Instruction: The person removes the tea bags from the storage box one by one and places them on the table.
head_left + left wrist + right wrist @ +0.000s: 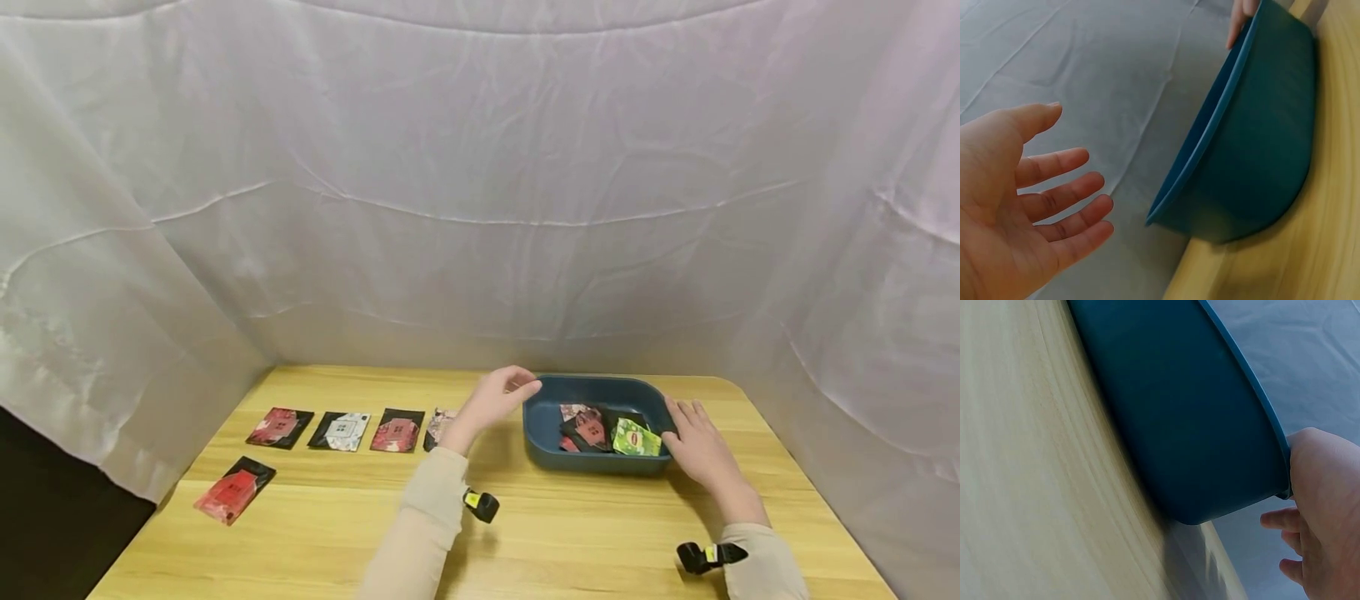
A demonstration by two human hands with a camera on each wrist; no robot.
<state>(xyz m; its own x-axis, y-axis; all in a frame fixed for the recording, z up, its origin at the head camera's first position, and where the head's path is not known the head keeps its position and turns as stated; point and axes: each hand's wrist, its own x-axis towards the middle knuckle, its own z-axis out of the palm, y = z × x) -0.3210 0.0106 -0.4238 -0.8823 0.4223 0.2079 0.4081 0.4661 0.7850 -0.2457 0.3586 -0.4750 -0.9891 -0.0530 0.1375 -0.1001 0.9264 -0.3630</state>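
Observation:
A dark blue plastic bin (600,463) stands on the wooden table, with several tea bag sachets inside. Among these are a green and yellow sachet (636,437) and a black and red sachet (588,430). My left hand (497,402) is beside the bin's left end, empty; in the left wrist view its fingers (1075,187) are spread and apart from the rim. At the other end, my right hand (699,442) rests on the rim with its thumb, while its fingers extend loosely outside the wall. The thumb tip is hidden in the right wrist view.
Left of the bin lies a row of flat sachets: red and black (280,427), white and black (339,432), another red one (397,431), and a floral one (438,427) partly behind my left wrist. A red sachet (236,491) lies nearer. A grey curtain (480,275) hangs behind.

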